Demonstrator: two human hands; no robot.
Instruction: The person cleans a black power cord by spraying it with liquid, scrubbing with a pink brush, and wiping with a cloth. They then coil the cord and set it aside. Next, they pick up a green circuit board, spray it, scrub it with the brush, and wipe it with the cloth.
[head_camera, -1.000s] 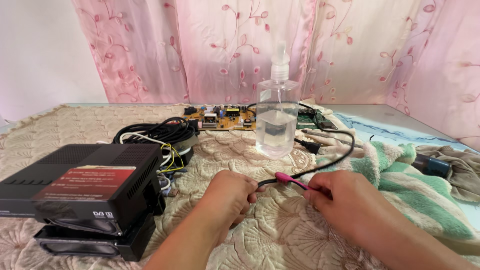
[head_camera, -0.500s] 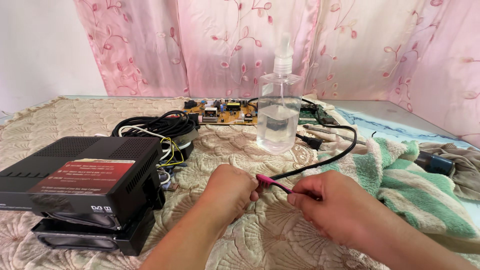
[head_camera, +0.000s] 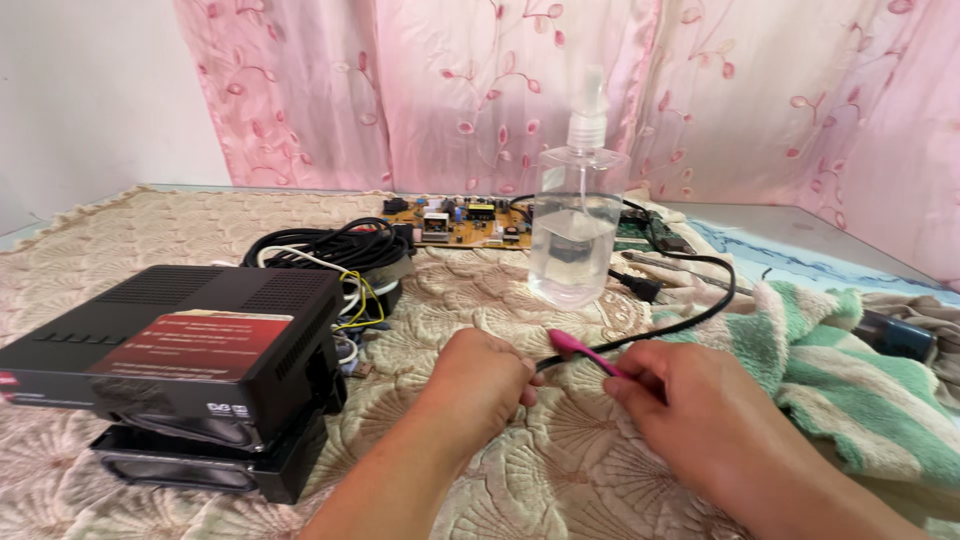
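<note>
Broadly, a cream quilted cover (head_camera: 560, 470) is spread over the worktop (head_camera: 800, 225), likely to cushion the electronics laid on it; pink flowered curtains (head_camera: 480, 90) hang along the far side. At near left two black set-top boxes are stacked, the upper black box (head_camera: 190, 345) resting on the lower black box (head_camera: 200, 460), which keeps them out of the middle where the hands work. To the right lies a green and white striped towel (head_camera: 860, 395), rumpled, with a dark cylindrical thing (head_camera: 900, 335) partly hidden at its far edge. Beyond the boxes sits a coil of black cables (head_camera: 335, 250) with white and yellow wires running out of it. A clear spray bottle (head_camera: 578, 225), part full of clear liquid, stands upright just beyond the hands, within easy reach. Behind it a yellow circuit board (head_camera: 455, 222) lies flat at the far edge.

A black cord (head_camera: 690, 315) loops from the far right round to the centre. The left hand (head_camera: 480, 385) is closed in a loose fist round the cord's near end, seemingly to hold it steady; what sits inside the fist cannot be seen. The right hand (head_camera: 690, 410) pinches the handle of a pink toothbrush (head_camera: 585, 352) between thumb and fingers, its head pointing left and resting against the cord just beside the left hand, apparently so the bristles meet the held end. Both hands hover low above the quilted cover, near centre.
</note>
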